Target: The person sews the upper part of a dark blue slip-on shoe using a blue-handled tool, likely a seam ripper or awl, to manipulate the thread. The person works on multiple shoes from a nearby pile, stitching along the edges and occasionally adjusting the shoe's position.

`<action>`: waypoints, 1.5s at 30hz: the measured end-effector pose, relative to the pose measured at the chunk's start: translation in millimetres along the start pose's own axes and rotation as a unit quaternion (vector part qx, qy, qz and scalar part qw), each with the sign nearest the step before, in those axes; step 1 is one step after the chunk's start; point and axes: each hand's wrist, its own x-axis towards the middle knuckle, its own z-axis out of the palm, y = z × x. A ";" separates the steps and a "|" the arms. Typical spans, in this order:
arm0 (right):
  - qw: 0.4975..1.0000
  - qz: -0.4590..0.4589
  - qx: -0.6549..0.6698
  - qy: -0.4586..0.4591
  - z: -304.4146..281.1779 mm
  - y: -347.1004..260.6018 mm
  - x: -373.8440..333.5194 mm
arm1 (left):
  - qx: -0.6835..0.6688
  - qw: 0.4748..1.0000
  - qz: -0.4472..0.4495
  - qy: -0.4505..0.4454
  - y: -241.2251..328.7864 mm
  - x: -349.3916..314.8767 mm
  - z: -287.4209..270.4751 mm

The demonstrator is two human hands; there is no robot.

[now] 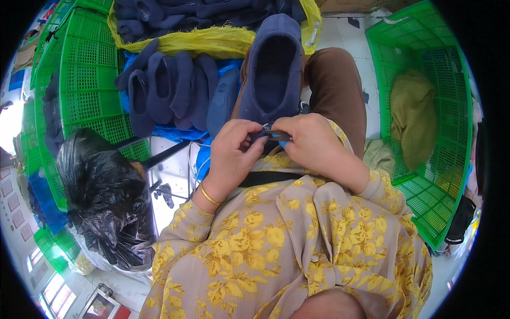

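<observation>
A navy blue fabric slipper (247,101) lies along my lap, its opening facing up and its toe pointing away from me. At its near end my left hand (235,151) pinches the edge with thumb and forefinger, where a small pale bit shows. My right hand (311,141) is closed round a small dark metal tool (277,135) like thread snips; its tip reaches toward the left fingertips. The fingers hide most of that tool. Several matching slippers (162,87) stand in a row on blue plastic to the left of my leg.
A yellow sack (228,42) full of navy slippers stands ahead. Green mesh crates stand to the left (90,69) and right (419,196), the right one holding an olive cloth bundle (414,119). A black plastic bag (106,191) sits near my left elbow, beside dark metal bars (164,154).
</observation>
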 end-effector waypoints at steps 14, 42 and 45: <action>0.997 0.032 -0.066 -0.001 21.8 -1.0 -7.2 | -0.036 0.999 -0.001 0.030 -8.8 -12.4 3.9; 0.991 0.010 0.126 0.047 32.5 10.5 -12.9 | -0.008 0.998 0.043 0.040 0.0 -14.7 12.4; 0.988 -0.030 0.146 0.041 32.9 10.7 -11.5 | -0.005 0.998 0.056 0.042 -4.5 -14.5 14.4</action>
